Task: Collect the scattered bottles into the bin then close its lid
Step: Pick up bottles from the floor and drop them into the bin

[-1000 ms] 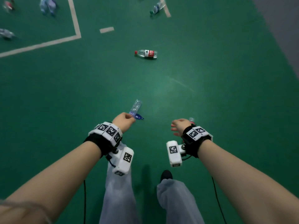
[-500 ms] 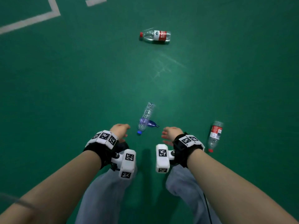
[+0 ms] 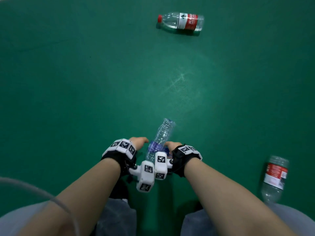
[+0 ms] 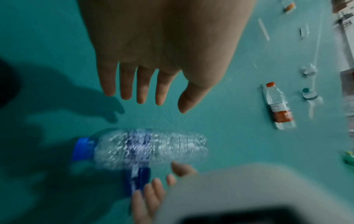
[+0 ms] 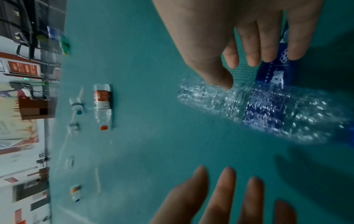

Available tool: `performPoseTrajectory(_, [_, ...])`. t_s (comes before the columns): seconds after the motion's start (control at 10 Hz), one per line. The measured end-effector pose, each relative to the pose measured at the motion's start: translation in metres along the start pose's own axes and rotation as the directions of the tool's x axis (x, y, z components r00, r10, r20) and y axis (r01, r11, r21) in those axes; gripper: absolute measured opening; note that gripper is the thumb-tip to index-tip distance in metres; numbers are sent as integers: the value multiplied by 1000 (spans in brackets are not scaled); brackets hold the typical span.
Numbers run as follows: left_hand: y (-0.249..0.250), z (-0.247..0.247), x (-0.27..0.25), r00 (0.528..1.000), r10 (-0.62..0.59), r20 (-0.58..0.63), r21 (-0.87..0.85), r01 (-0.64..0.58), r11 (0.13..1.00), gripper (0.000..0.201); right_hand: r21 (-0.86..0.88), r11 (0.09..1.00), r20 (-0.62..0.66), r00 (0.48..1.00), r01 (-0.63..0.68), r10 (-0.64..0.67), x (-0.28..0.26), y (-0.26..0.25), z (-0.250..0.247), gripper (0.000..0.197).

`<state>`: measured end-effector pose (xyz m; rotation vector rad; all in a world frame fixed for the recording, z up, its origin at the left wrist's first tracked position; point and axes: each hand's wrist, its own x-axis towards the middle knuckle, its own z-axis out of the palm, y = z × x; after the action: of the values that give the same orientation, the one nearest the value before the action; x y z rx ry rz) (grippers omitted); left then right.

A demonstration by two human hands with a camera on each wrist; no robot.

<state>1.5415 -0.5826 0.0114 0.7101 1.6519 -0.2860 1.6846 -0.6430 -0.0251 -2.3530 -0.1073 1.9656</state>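
Observation:
A crushed clear bottle [image 3: 163, 132] with a blue cap and a loose blue label lies on the green floor right in front of me. My left hand [image 3: 139, 141] hangs just left of it with straight fingers. My right hand [image 3: 172, 144] is just right of it, over the label. In the left wrist view the left hand [image 4: 141, 84] is spread above the bottle [image 4: 149, 147]. In the right wrist view the right hand [image 5: 249, 50] is open too, thumb tip at the bottle [image 5: 268, 109]. Neither hand grips it. No bin is in view.
A red-labelled bottle [image 3: 180, 21] lies on the floor ahead. Another red-labelled bottle [image 3: 274, 178] lies by my right leg. Far off, the right wrist view shows several more bottles [image 5: 76, 106] and a brown box [image 5: 34, 109] near a wall.
I have come closer and lower over the blue-capped bottle. Both hands have drawn together from apart to either side of it.

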Motion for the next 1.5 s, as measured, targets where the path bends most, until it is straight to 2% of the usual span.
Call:
performPoseTrajectory(0.1, [11, 4, 33, 1000, -19, 12, -93, 20, 995, 42, 56, 998, 121, 993, 6, -13, 36, 3, -8, 38])
performPoseTrajectory(0.2, [14, 12, 52, 997, -46, 57, -137, 53, 989, 40, 176, 984, 182, 983, -7, -26, 54, -1, -9, 46])
performPoseTrajectory(0.3, [12, 22, 61, 993, -46, 105, -149, 61, 987, 32, 265, 964, 210, 977, -32, -25, 64, -9, -5, 15])
performPoseTrajectory(0.4, [9, 31, 59, 977, -76, 201, -97, 97, 991, 37, 276, 961, 217, 973, 9, -72, 64, -19, -3, 18])
performPoseTrajectory(0.5, [19, 41, 47, 978, -40, 203, -108, 63, 992, 25, 251, 966, 231, 965, 65, -125, 46, -33, -23, 16])
performPoseTrajectory(0.6, [39, 60, 32, 974, 68, 218, -97, -48, 994, 23, 285, 950, 160, 970, 131, -182, 18, -38, -68, 23])
performPoseTrajectory(0.7, [62, 85, 10, 951, 183, 249, -58, -174, 983, 22, 436, 887, 27, 983, 153, -183, 10, -21, -139, 23])
performPoseTrajectory(0.8, [85, 114, -17, 917, 237, 320, 6, -253, 968, 21, 487, 849, -267, 961, 204, -77, 9, 31, -228, 22])
performPoseTrajectory(0.9, [105, 147, -31, 886, 261, 383, 41, -299, 954, 20, 596, 773, -492, 859, 217, 138, -2, 105, -292, 17])
performPoseTrajectory(1.0, [119, 187, -31, 878, 247, 410, 36, -286, 958, 23, 673, 720, -550, 766, 171, 332, 4, 159, -306, 68])
performPoseTrajectory(1.1, [119, 228, -31, 876, 191, 443, 25, -225, 974, 23, 736, 652, -557, 710, 183, 430, 26, 191, -307, 99])
performPoseTrajectory(1.2, [114, 259, -29, 860, 162, 484, 88, -233, 969, 28, 744, 663, -450, 795, 82, 407, 36, 217, -314, 102])
performPoseTrajectory(1.3, [111, 282, -31, 847, 132, 515, 132, -230, 964, 29, 713, 701, -367, 848, -7, 382, 50, 238, -315, 106])
performPoseTrajectory(1.4, [111, 292, -29, 848, 108, 519, 125, -200, 972, 28, 751, 660, -336, 871, 19, 357, 78, 254, -312, 107])
performPoseTrajectory(1.5, [113, 293, -24, 863, 100, 495, 135, -190, 972, 27, 823, 566, -254, 926, 55, 280, 86, 256, -312, 94])
